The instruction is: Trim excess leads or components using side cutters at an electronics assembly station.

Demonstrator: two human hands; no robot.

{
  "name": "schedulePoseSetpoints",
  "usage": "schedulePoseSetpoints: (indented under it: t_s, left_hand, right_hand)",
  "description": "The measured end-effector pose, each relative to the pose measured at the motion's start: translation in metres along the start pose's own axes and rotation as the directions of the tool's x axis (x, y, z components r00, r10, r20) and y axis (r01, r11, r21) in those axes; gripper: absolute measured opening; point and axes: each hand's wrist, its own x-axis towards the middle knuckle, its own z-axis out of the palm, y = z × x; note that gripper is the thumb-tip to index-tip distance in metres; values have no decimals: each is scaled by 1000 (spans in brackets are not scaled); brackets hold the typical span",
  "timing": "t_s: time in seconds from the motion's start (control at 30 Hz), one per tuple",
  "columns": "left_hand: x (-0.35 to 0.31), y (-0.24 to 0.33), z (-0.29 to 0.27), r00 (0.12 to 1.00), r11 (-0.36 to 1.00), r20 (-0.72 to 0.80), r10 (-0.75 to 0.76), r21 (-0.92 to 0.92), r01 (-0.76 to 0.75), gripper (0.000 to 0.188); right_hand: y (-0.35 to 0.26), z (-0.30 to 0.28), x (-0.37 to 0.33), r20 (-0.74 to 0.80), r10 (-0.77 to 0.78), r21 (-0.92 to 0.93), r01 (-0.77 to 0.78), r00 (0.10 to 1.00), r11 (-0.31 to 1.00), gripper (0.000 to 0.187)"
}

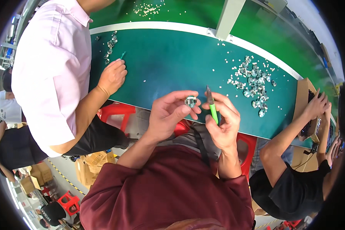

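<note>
Green tabletop [168,63]; left hand [165,115] turned inward, pinching shiny piece [190,101]; right hand [225,122] curled around green-handled tool [213,110].

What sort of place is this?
Probably a factory assembly workshop: people work along a long green workbench, loose small shiny parts lie scattered on it, and cardboard boxes sit nearby.
</note>
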Motion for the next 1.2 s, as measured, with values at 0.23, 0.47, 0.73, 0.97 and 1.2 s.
schedulePoseSetpoints:
  t_s: [0.23,0.47,0.73,0.97,1.2]
  left_hand:
    - [-5,8,4,998,999,47,-34,-9,34,35]
    - [-10,9,10,991,896,53,125,423,-136,39]
    - [-19,6,10,986,910,-2,167,386,-153,28]
    - [-14,18,7,980,978,49,-193,-68,196,27]
    - [-19,7,10,985,979,64,-157,-123,164,24]
  right_hand:
    - [-13,1,1,-91,-83,-73,77,992,994,18]
    - [-19,9,9,-80,-25,44,29,996,999,12]
    - [-14,12,4,-7,18,166,-17,1000,986,10]
    - [-18,12,-3,-62,-183,8,184,981,983,20]
    - [-13,15,-5,-76,-204,7,205,976,979,19]
